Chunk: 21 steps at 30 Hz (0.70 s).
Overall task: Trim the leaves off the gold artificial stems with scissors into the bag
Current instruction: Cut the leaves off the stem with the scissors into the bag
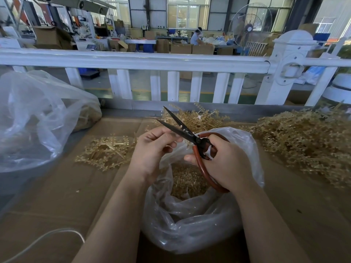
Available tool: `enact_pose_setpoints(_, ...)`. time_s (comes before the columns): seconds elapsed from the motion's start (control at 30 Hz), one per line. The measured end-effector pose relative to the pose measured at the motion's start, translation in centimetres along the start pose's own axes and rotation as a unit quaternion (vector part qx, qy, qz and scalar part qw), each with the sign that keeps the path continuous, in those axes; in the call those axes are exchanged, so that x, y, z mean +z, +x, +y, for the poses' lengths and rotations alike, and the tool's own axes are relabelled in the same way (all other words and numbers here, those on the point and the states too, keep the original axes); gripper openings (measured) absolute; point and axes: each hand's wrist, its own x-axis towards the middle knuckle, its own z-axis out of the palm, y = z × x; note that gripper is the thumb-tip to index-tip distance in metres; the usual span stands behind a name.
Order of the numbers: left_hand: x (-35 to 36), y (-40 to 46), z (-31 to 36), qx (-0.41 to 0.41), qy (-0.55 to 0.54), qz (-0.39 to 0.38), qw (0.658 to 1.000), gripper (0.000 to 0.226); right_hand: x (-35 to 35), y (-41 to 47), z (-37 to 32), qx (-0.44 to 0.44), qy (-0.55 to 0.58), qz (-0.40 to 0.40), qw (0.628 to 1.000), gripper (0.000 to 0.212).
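Observation:
My right hand (225,160) grips the red-brown handles of black scissors (182,130), whose blades stand apart and point up and to the left. My left hand (152,149) pinches a small gold stem piece right under the blades; most of the piece is hidden by my fingers. Both hands hover over a clear plastic bag (190,224) holding cut gold leaves (187,182). A big heap of gold stems (303,141) lies to the right. Another cluster of gold stems (197,118) lies behind the hands, and a flat pile of them (106,151) to the left.
Brown cardboard (57,196) covers the work surface. A large clear bag (34,118) with gold material stands at the left. A white fence rail (133,60) runs across the far edge. A white cord (47,238) lies at the near left. A person works far behind.

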Motion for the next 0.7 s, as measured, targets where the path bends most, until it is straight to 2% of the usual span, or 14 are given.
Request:
enact_pose_setpoints(0.1, 0.12, 0.02, 0.05, -0.008, -0.026, -0.007, 1.000, 0.030, -0.04, -0.02, -0.07, 0.003, 0.009, 0.006, 1.000, 0.072)
enact_pose_setpoints(0.2, 0.08, -0.08, 0.17, -0.010, -0.051, -0.018, 0.998, 0.015, -0.01, -0.09, -0.16, 0.003, 0.005, 0.013, 1.000, 0.062)
enact_pose_setpoints(0.3, -0.17, 0.01, 0.04, -0.004, -0.048, -0.018, 0.999, 0.024, 0.13, -0.13, -0.17, -0.002, -0.001, 0.018, 1.000, 0.053)
enact_pose_setpoints(0.5, -0.31, 0.14, -0.39, 0.038, 0.022, -0.003, 0.999, 0.028, 0.21, -0.06, -0.17, -0.010, 0.006, 0.008, 1.000, 0.062)
enact_pose_setpoints(0.7, -0.37, 0.14, -0.52, 0.065, 0.039, -0.011, 0.997, 0.015, 0.10, -0.10, -0.37, -0.008, 0.013, 0.009, 1.000, 0.077)
